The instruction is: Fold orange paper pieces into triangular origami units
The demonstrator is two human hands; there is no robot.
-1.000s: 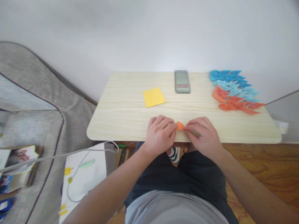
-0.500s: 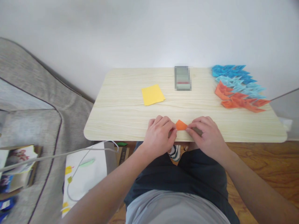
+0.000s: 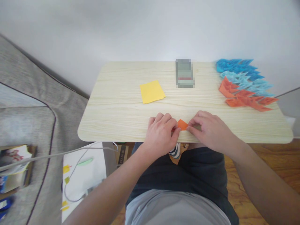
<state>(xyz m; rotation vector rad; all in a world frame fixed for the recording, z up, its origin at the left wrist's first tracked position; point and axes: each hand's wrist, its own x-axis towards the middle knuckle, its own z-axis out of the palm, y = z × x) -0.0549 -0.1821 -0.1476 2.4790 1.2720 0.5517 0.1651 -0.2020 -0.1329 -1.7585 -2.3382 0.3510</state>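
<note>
A small folded piece of orange paper lies at the table's front edge between my two hands. My left hand pinches its left end, thumb against fingers, and covers part of it. At the right corner, the thumb and fingertips of my right hand are closed on the paper. Farther back on the left is a stack of yellow paper squares. Rows of folded paper pieces stand at the right: dark blue ones, light blue ones and orange ones.
The pale wooden table stands against a white wall. A blurred-out rectangular object lies at its back. To the left are a grey sofa, a cable and a white surface below the tabletop.
My left hand's thumb has shifted slightly right along the orange paper, covering more of its left side. My right hand stays at the right corner. The view has shifted slightly.
</note>
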